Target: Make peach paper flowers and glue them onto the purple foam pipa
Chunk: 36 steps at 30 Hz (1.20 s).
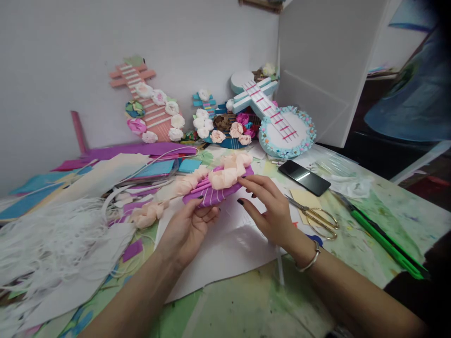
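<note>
My left hand (190, 227) holds a purple foam guitar-shaped craft (214, 191) from below, fingers curled round its lower edge. Pale peach paper flowers (225, 174) run along its top, and more trail off to the left toward a peach bloom (146, 215). My right hand (269, 209), with dark nails and a silver bracelet at the wrist, has its fingers spread and its fingertips touch the craft's right end. Both hands are above a white sheet (229, 244) on the paint-stained table (246, 305).
Gold scissors (317, 218), a black phone (305, 177) and a green utility knife (382, 239) lie to the right. White paper strips (52, 244) pile up at left. Finished pink (151, 110) and light blue guitar crafts (282, 126) lean against the wall behind.
</note>
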Available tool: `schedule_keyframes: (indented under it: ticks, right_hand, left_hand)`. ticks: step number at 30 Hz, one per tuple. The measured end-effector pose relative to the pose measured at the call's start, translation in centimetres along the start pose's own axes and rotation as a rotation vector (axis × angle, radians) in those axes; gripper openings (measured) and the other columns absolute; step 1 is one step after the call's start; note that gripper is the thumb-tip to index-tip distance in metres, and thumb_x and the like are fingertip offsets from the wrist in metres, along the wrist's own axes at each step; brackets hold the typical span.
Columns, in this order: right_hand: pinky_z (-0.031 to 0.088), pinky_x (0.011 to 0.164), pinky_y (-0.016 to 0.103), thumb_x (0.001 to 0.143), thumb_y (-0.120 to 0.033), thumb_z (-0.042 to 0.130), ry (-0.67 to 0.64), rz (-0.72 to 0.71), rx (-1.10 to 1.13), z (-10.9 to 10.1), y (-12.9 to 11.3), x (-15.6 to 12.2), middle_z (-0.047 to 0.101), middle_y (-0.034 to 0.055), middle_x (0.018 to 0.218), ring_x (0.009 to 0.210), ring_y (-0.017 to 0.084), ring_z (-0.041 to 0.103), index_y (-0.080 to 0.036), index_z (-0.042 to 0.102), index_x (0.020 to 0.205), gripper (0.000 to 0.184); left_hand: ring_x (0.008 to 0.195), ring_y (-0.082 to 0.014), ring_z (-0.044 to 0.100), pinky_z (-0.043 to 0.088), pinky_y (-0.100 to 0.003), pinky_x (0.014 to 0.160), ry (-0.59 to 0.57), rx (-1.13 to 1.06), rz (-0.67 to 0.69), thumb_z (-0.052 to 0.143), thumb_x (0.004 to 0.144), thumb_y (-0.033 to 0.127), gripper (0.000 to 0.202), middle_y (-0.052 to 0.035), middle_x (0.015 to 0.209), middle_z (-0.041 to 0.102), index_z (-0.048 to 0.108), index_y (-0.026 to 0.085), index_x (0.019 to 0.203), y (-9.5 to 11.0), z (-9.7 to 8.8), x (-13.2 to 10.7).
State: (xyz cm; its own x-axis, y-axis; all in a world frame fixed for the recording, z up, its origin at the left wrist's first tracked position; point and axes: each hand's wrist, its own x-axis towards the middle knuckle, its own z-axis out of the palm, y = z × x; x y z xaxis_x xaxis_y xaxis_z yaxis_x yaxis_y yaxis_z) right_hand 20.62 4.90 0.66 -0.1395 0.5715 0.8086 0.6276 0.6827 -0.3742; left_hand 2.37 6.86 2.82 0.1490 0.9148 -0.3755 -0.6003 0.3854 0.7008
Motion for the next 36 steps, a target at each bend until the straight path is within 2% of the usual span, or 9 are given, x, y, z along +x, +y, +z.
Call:
schedule_keyframes:
  ticks: [11,14,17,20,25,28,36]
  right_hand:
    - [0.052,0.085,0.038,0.085,-0.01,0.055,0.022,0.02,-0.006,-0.5,-0.5,0.3,0.056,0.0108,0.118,0.104,0.021,0.056,-0.02,0.053,0.126,0.043]
    - [0.051,0.084,0.038,0.085,-0.01,0.054,0.099,0.045,-0.025,-0.9,-0.7,0.4,0.057,0.0104,0.113,0.099,0.02,0.057,-0.019,0.054,0.123,0.039]
    - [0.048,0.086,0.04,0.086,-0.014,0.053,0.141,0.05,-0.082,-1.2,-0.9,0.4,0.055,0.011,0.113,0.105,0.022,0.053,-0.019,0.056,0.122,0.036]
    - [0.044,0.091,0.044,0.087,-0.021,0.052,0.078,0.053,-0.188,-1.3,-0.9,0.4,0.048,0.012,0.124,0.115,0.026,0.044,-0.022,0.057,0.123,0.036]
    - [0.027,0.105,0.056,0.088,-0.033,0.051,-0.108,0.093,-0.363,-0.6,-0.7,0.2,0.026,0.0103,0.144,0.13,0.034,0.025,-0.027,0.053,0.13,0.042]
    - [0.026,0.105,0.057,0.088,-0.034,0.051,-0.139,0.107,-0.406,-0.3,-0.7,0.0,0.021,0.01,0.147,0.132,0.036,0.02,-0.027,0.055,0.128,0.04]
    - [0.029,0.104,0.058,0.089,-0.032,0.05,-0.166,0.101,-0.442,-0.4,-1.1,0.1,0.021,0.0136,0.146,0.132,0.037,0.02,-0.024,0.057,0.124,0.036]
  left_hand:
    - [0.053,-0.0125,0.066,0.056,-0.026,0.064,-0.01,0.019,0.015,0.042,0.088,0.008,0.026,-0.008,0.063,0.072,0.064,0.01,0.074,-0.2,0.0,0.2]
    - [0.061,-0.0157,0.069,0.056,-0.029,0.069,-0.029,0.026,0.033,0.046,0.086,0.008,0.021,-0.008,0.066,0.072,0.064,0.011,0.076,-0.6,-0.3,0.3]
    - [0.074,-0.0187,0.071,0.055,-0.034,0.079,-0.075,0.037,0.052,0.05,0.086,0.008,0.016,-0.0087,0.076,0.074,0.065,0.011,0.089,-1.0,-0.7,0.7]
    - [0.087,-0.0203,0.07,0.051,-0.038,0.09,-0.125,0.035,0.078,0.051,0.086,0.01,0.023,-0.0094,0.088,0.075,0.062,0.014,0.106,-1.3,-1.1,1.1]
    - [0.098,-0.0238,0.068,0.043,-0.045,0.101,-0.198,0.014,0.111,0.055,0.084,0.011,0.038,-0.009,0.092,0.074,0.055,0.016,0.122,-1.6,-1.2,1.4]
    - [0.098,-0.0247,0.068,0.04,-0.047,0.104,-0.214,0.006,0.117,0.058,0.083,0.011,0.043,-0.0091,0.093,0.074,0.053,0.016,0.125,-1.6,-1.2,1.4]
    - [0.103,-0.0275,0.066,0.038,-0.049,0.106,-0.242,0.026,0.162,0.065,0.079,0.012,0.05,-0.0101,0.103,0.073,0.051,0.018,0.127,-1.3,-1.5,1.5]
